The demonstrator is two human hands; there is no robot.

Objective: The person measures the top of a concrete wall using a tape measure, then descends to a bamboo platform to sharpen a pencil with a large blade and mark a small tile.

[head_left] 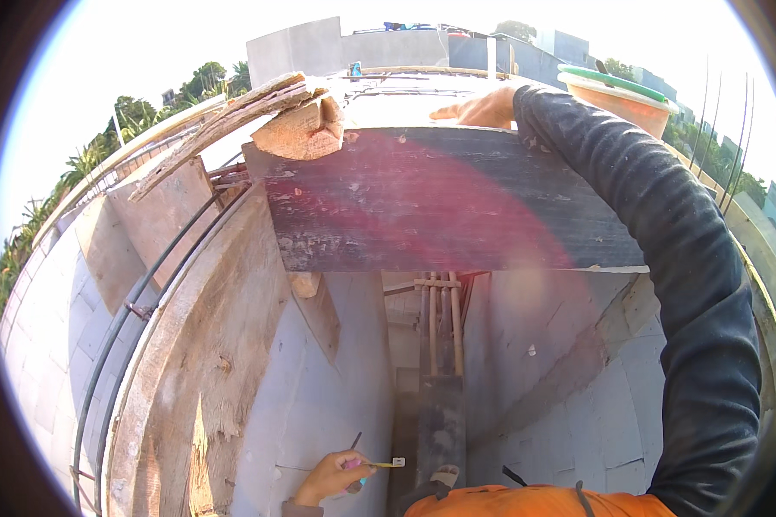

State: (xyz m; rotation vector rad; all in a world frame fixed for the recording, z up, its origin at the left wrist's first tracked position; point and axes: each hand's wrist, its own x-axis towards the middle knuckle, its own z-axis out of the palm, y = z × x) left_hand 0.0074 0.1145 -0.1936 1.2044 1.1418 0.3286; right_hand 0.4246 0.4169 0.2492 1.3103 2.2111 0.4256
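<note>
My left hand (pixel 326 479), low in the view, is closed around what looks like a tape measure, partly hidden by the fingers. A yellow strip (pixel 381 465) with a small white end sticks out to the right. A thin dark stick (pixel 356 440), perhaps a pencil, juts up from the same hand, beside pink and blue bits. My right arm, in a dark sleeve, reaches far forward. My right hand (pixel 481 109) lies along the top edge of a wide dark board (pixel 440 202), a finger stretched leftward; its underside is hidden behind the board.
A rough wooden beam (pixel 300 131) lies at the board's left end. Dark bars (pixel 112 332) and a timber plank (pixel 203 353) run along the left. Below is a deep gap between grey block walls (pixel 560 379), with poles (pixel 444 332) inside. A green-rimmed orange bucket (pixel 619 96) stands at far right.
</note>
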